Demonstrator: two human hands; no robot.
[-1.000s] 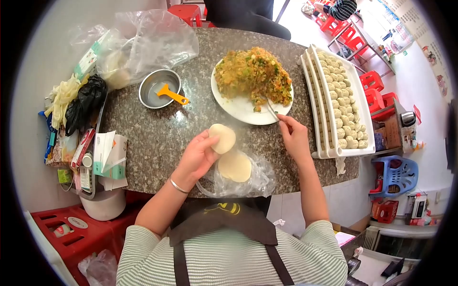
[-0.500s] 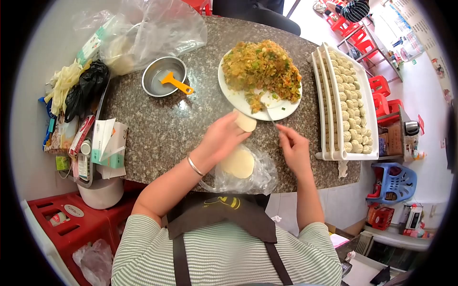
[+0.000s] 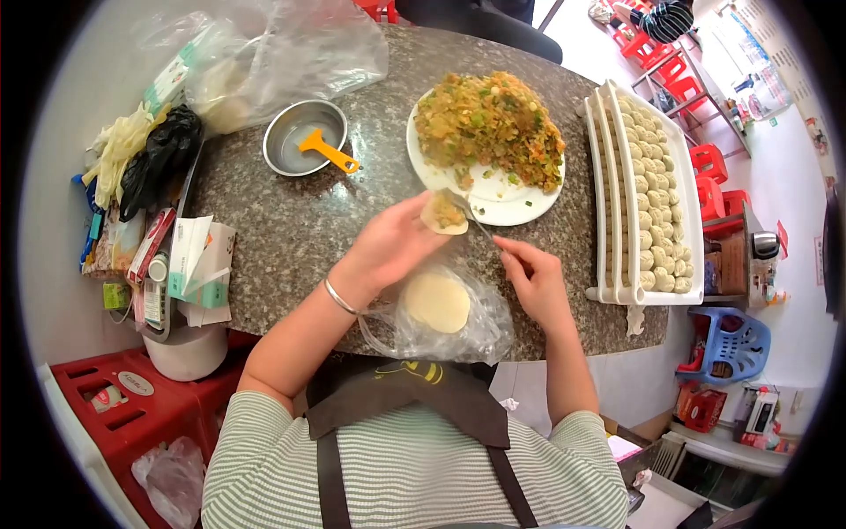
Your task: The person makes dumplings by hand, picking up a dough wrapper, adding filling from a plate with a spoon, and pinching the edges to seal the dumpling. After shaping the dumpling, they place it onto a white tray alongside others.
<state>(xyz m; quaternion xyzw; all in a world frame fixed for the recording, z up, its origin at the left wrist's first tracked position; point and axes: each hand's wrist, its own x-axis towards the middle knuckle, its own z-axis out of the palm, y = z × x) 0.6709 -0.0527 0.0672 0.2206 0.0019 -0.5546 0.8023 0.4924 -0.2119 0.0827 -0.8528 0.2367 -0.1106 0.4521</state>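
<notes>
On the fingers of my left hand point(image 3: 397, 234) rests a round dough wrapper point(image 3: 432, 220), with a lump of filling point(image 3: 450, 212) in it. My right hand point(image 3: 534, 275) is closed around the thin handle of a metal utensil point(image 3: 483, 231); its head meets the filling and its exact shape cannot be made out. Just beyond both hands is a white plate point(image 3: 504, 210) heaped with chopped orange and green filling point(image 3: 493, 128). Below them, a stack of round wrappers point(image 3: 436, 302) lies on a clear plastic bag point(image 3: 489, 331).
Stacked white trays point(image 3: 636, 278) of pleated buns point(image 3: 654, 198) stand at the right. A metal bowl point(image 3: 280, 141) with an orange-handled scraper point(image 3: 328, 150) sits at the back left. Plastic bags point(image 3: 300, 53), gloves point(image 3: 123, 150) and boxes point(image 3: 201, 264) crowd the left. A person in dark clothing point(image 3: 485, 22) is across the table.
The utensil has come off the plate to the wrapper, and filling now sits in the wrapper. My left hand has tilted palm-up; my right hand has moved slightly down.
</notes>
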